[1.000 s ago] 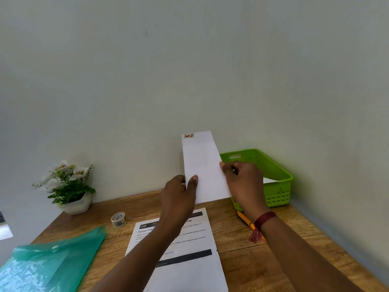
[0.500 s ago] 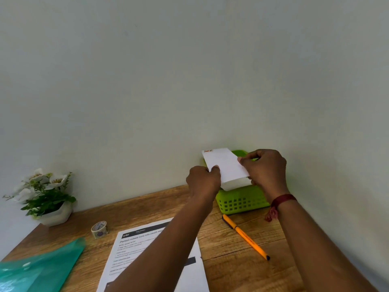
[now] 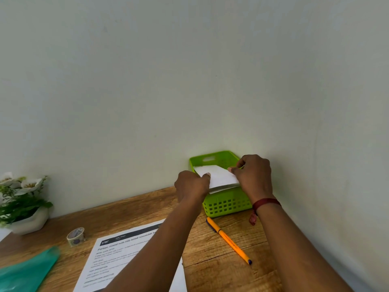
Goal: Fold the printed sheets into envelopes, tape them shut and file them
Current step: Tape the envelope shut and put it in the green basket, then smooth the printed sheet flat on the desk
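A wooden desk [image 3: 210, 268] stands against a pale wall, seen from above and behind a person's two bare forearms. At the desk's near left corner lies a translucent teal plastic folder [image 3: 25, 270], partly cut off by the frame. Behind it, by the far left edge, sits a white pot of artificial flowers [image 3: 23, 209], and just right of that a small roll of patterned tape [image 3: 75, 236]. A printed sheet [image 3: 117, 256] lies flat toward the near edge, partly hidden under the left forearm. Both arms reach forward to the far right corner. The left hand [image 3: 192, 186] is knuckles-up, its fingers curled and its thumb [image 3: 207, 175] pinching the left edge of a white folded envelope [image 3: 219, 177]. The envelope lies almost flat across the open top of a green plastic basket [image 3: 227, 205], its near end jutting over the front rim; a second white edge shows just below it. The right hand [image 3: 255, 175], with a dark red thread band [image 3: 266, 203] on the wrist, pinches the envelope's right edge between curled fingertips [image 3: 231, 170] and thumb. An orange pen [image 3: 228, 240] lies on the desk in front of the basket, between the forearms. A second ago the envelope stood upright above the desk, in front of the basket; half a second ago it was tilted above the basket's rim; now both hands have lowered it into the basket's mouth, with the same grip.
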`<control>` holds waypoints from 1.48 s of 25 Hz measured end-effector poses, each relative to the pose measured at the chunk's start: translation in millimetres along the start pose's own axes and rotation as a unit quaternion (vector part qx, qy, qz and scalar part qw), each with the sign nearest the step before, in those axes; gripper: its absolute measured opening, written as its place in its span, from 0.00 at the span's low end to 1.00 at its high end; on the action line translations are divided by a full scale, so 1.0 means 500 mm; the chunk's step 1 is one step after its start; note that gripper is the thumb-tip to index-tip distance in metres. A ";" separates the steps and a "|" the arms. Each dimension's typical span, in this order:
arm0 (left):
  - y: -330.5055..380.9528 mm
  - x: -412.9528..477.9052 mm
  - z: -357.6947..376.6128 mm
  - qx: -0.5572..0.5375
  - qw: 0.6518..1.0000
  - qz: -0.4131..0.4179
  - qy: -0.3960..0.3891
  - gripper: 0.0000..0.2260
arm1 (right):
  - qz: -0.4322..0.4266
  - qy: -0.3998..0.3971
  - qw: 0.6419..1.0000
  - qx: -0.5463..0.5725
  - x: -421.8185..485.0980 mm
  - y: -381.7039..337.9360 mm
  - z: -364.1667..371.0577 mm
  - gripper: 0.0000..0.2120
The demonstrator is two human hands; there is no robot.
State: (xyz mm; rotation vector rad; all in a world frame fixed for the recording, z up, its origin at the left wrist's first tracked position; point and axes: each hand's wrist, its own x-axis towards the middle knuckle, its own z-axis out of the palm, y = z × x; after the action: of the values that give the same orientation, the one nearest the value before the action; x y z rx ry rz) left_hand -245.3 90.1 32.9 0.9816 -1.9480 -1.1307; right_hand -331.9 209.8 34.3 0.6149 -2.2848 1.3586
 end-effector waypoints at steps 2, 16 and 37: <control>-0.003 -0.006 -0.007 0.010 0.999 0.026 0.031 0.15 | -0.008 0.005 1.000 -0.003 -0.005 -0.005 0.006 0.10; -0.025 -0.044 -0.045 0.091 0.982 0.135 0.095 0.13 | -0.140 0.018 0.976 -0.168 -0.065 -0.070 0.021 0.18; -0.255 -0.082 -0.441 0.304 0.931 0.183 0.090 0.07 | -0.397 -0.197 0.896 0.006 -0.259 -0.137 0.149 0.10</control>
State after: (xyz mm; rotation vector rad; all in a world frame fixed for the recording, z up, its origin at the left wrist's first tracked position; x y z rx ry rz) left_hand -8.0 -5.2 -1.0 0.9205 -2.2484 -0.2111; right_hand -196.6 135.2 -21.2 1.7211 -1.8989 0.8775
